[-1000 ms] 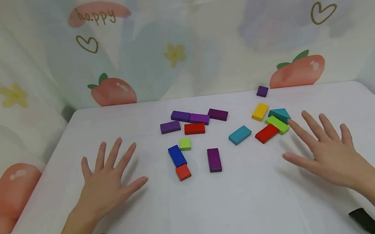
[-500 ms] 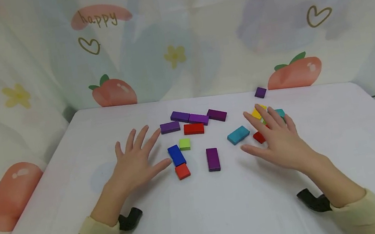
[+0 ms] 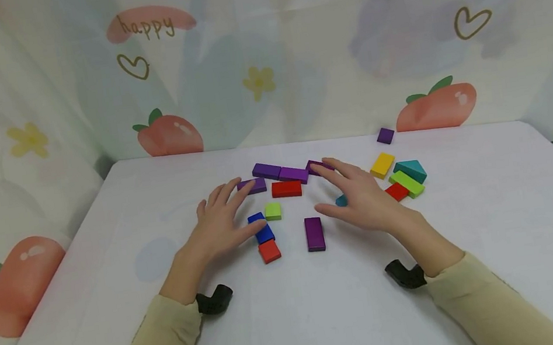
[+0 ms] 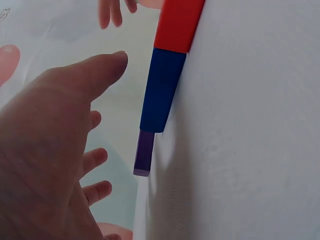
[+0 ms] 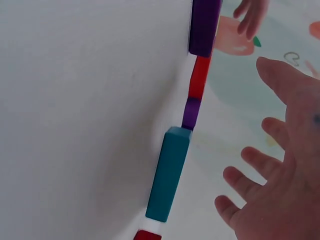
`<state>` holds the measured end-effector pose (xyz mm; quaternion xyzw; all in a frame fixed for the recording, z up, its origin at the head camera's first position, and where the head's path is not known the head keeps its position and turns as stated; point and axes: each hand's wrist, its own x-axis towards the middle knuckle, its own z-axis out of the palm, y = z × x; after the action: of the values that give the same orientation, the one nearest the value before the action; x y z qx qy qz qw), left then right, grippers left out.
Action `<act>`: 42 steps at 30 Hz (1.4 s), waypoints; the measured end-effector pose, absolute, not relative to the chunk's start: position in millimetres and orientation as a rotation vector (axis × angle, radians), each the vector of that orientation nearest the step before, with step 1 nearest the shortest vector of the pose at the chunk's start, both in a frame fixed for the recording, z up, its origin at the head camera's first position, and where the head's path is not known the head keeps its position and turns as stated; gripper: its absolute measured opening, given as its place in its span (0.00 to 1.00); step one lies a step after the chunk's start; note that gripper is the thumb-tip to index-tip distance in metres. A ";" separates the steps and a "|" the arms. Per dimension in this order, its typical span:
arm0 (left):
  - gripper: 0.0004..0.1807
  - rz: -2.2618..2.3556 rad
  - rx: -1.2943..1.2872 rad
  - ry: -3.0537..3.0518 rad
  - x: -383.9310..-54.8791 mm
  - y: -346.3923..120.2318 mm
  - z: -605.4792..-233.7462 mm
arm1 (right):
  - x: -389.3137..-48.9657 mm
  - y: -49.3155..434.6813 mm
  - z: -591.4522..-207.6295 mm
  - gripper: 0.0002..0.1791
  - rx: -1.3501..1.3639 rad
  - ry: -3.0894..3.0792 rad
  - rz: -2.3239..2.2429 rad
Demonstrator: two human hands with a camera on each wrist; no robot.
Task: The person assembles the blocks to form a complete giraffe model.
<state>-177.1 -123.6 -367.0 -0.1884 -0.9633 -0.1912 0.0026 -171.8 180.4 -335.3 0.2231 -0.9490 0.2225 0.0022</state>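
Note:
Fingers spread, my left hand [image 3: 217,225] hovers over the left side of the blocks, its thumb above the blue block [image 3: 265,234] and its fingertips near a purple block [image 3: 259,185]. My right hand [image 3: 365,198] is also spread and holds nothing. It hides most of a teal block [image 5: 169,175] in the head view; the right wrist view shows a gap between hand and block. Between the hands lie a red block [image 3: 286,189], a small green block [image 3: 273,211] and an upright-lying dark purple block [image 3: 315,234]. A small red block [image 3: 269,251] touches the blue one.
Right of my right hand lie a yellow block [image 3: 383,164], a teal triangle [image 3: 411,170], a lime block [image 3: 407,183] and a red block [image 3: 397,191]. A purple cube [image 3: 385,135] sits at the table's back edge, before a printed curtain [image 3: 311,44]. The white table [image 3: 297,323] extends in front.
Both hands have moved inward toward each other from the table's sides. The right hand has passed over the right-hand cluster, uncovering it again, and now covers the teal block. The blocks stay put.

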 end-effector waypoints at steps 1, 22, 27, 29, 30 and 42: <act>0.45 -0.615 -0.603 -3.010 -177.7 -123.4 -367.7 | -174.2 177.6 -335.9 0.44 0.714 -2.974 0.727; 0.35 -0.834 -0.711 -2.898 -183.8 -120.3 -374.1 | -214.1 143.0 -339.1 0.30 0.853 -3.069 0.845; 0.32 -0.839 -0.694 -2.870 -190.1 -116.9 -373.8 | -217.4 140.9 -339.6 0.27 0.840 -3.104 0.778; 0.31 -0.834 -0.682 -2.861 -193.8 -115.3 -373.0 | -218.8 139.1 -340.1 0.26 0.848 -3.110 0.749; 0.31 -0.836 -0.676 -2.857 -196.1 -114.4 -372.3 | -219.3 138.2 -340.4 0.25 0.854 -3.110 0.734; 0.30 -0.818 -0.627 -2.911 -236.0 -100.4 -364.8 | -220.2 133.8 -343.2 0.23 0.850 -3.128 0.741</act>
<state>-236.0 -100.4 -364.8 -0.2028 -0.9424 -0.2648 0.0266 -220.2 133.8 -343.2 0.2544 -0.9368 0.2218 -0.0916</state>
